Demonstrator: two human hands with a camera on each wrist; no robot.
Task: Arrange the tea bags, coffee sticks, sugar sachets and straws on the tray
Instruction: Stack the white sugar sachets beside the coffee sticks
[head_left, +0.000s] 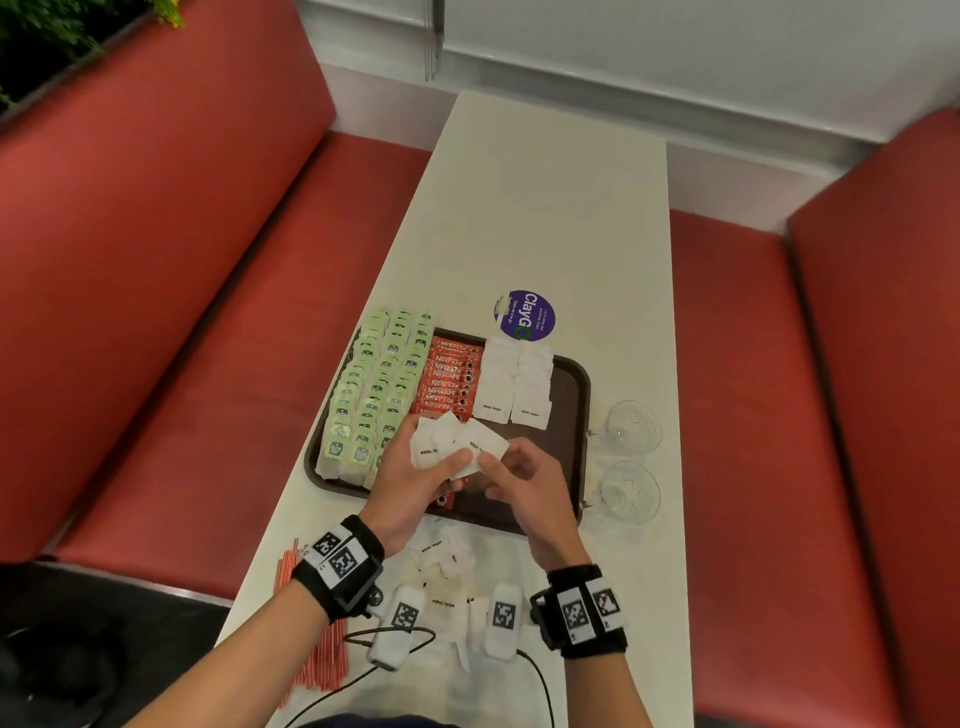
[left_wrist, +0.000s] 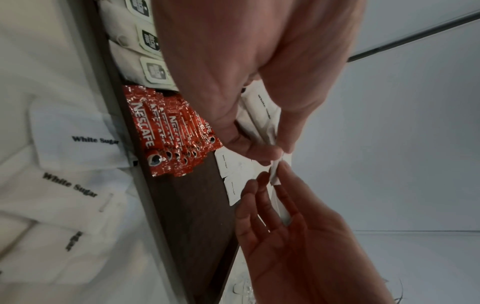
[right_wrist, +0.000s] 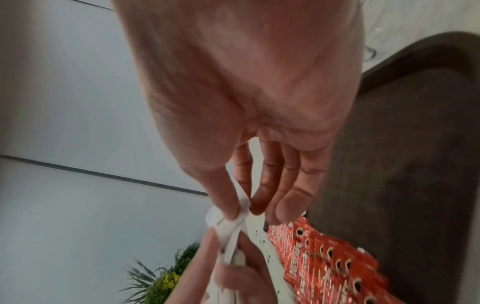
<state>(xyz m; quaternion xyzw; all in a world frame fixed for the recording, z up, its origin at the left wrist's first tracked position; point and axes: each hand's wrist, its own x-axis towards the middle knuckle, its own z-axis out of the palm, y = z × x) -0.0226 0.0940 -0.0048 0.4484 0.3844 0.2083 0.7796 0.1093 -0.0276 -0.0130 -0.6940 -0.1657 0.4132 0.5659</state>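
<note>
Both hands, left hand (head_left: 415, 480) and right hand (head_left: 524, 483), pinch sugar sachets (head_left: 457, 447) above tray (head_left: 576, 395).

the head view is looking steeply down from above at the tray (head_left: 571, 415); both wrist views are sitting close, facing along the fingers, sharing the coffee sticks (left_wrist: 166, 131) and held sachets (right_wrist: 233, 228).
</note>
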